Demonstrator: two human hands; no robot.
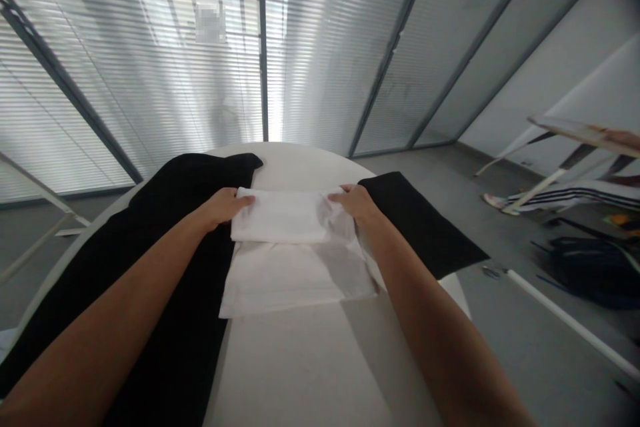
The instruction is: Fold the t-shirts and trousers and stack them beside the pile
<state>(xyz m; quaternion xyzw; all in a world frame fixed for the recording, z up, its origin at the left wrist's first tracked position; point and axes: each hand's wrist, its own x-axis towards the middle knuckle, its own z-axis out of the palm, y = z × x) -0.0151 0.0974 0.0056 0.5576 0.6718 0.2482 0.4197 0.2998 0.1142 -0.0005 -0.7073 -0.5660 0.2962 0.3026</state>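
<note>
White cotton cloth (280, 217), soft and light, folded over under both hands.

Left hand (225, 207) and right hand (355, 201) lie narrow on its side edges, can't tell if the thumbs pinch underneath. It'd go floppy if lifted, so the folded edges look like the spot to grab. Black fabric (420, 223) sits under it, on a round white table (295, 160).

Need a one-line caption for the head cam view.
Left hand and right hand rest on a folded white cloth on a round white table, black cloth to either side.
</note>
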